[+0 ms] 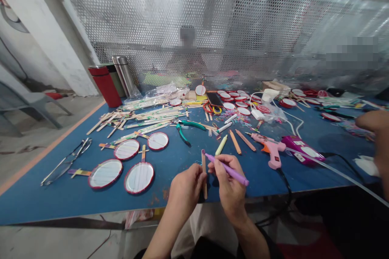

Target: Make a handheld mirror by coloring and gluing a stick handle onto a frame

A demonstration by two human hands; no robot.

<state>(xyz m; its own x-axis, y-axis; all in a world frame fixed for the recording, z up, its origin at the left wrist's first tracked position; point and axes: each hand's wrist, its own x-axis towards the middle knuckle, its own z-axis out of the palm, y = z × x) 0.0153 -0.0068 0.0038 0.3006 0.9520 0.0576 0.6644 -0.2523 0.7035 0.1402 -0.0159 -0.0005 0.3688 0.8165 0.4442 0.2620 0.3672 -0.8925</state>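
I have both hands at the near edge of the blue tabletop (60, 206). Left hand (185, 184): fingers pinched on a flat wooden stick (204, 170), round-ended, its far tip tinted purple. Stick sits between thumb and fingers, pointing away from me. Right hand (229, 186): fingers wrapped round a smooth purple marker (232, 172), nib at the stick's purple end; can't tell if it touches.

Just beyond the right fingers: three capped-looking pens, pale yellow (221, 144), orange (235, 142) and salmon (245, 140). Right of those fingers, a pink plastic glue gun (275, 151). Left of the left fingers, shiny round discs with red rims and stick handles, the nearest disc (139, 178) lying flat; wire-framed glasses (65, 163) farther left.

Beyond both hands, teal-handled pliers (184, 128), then a loose heap of wooden sticks (146, 116). Far left past the fingers, a red bottle (106, 86) and a brushed-steel flask (124, 74). Farthest: a perforated metal sheet (219, 36), glossy.
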